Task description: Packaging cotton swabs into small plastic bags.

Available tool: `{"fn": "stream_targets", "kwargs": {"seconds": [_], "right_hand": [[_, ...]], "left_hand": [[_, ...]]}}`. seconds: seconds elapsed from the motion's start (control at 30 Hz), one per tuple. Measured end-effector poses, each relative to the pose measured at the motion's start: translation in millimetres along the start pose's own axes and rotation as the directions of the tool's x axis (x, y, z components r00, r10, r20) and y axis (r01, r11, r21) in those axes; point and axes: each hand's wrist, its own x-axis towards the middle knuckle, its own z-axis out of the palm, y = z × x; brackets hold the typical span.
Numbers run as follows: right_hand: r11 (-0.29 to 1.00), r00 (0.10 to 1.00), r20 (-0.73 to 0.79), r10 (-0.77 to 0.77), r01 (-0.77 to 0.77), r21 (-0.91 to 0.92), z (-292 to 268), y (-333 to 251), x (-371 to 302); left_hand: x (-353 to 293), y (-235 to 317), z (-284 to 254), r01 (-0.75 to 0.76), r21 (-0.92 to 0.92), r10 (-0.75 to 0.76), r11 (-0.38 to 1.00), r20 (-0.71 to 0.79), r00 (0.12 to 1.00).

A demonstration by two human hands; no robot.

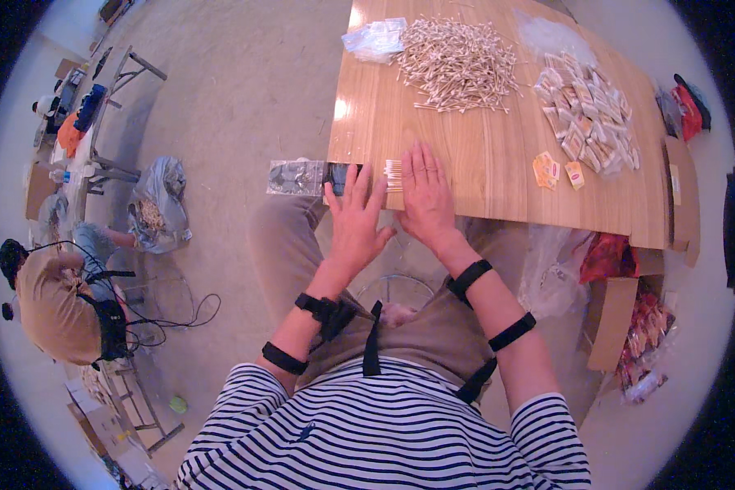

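My left hand (pixel 354 214) lies with its fingers stretched out near the table's near left corner, over the end of a dark flat item. A clear plastic bag (pixel 296 177) with grey shapes in it adjoins that item and juts past the table's left edge. Flat on the wood, my right hand (pixel 429 196) has its fingers straight and close together. Between the two hands sits a small row of cotton swabs (pixel 393 175), partly hidden by my right hand. Neither hand grips anything visible.
A big heap of loose cotton swabs (pixel 457 64) covers the table's far part, beside clear plastic bags (pixel 377 39). Filled small packets (pixel 588 114) pile up at right, near orange-and-white cards (pixel 545 171). A cardboard box (pixel 612 322) stands right of the table; another person (pixel 61 306) sits far left.
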Motion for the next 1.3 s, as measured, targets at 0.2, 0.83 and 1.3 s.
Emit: {"fn": "stream_targets", "kwargs": {"seconds": [0.2, 0.83, 1.3], "right_hand": [[0.999, 0.997, 0.071, 0.036, -0.033, -0.043, -2.3, -0.8, 0.4], [0.999, 0.997, 0.074, 0.032, -0.029, -0.039, -2.1, -1.3, 0.0], [0.999, 0.998, 0.065, 0.025, -0.024, -0.021, -2.4, -0.7, -0.7]], "left_hand": [[1.4, -0.5, 0.3, -0.007, 0.004, 0.007, 1.0, -0.002, 1.0], [12.4, -3.4, 12.4, 0.001, -0.025, -0.002, 1.0, -0.02, 1.0], [17.0, -2.8, 4.7, 0.045, 0.019, -0.045, 0.999, 0.019, 0.999]]}}
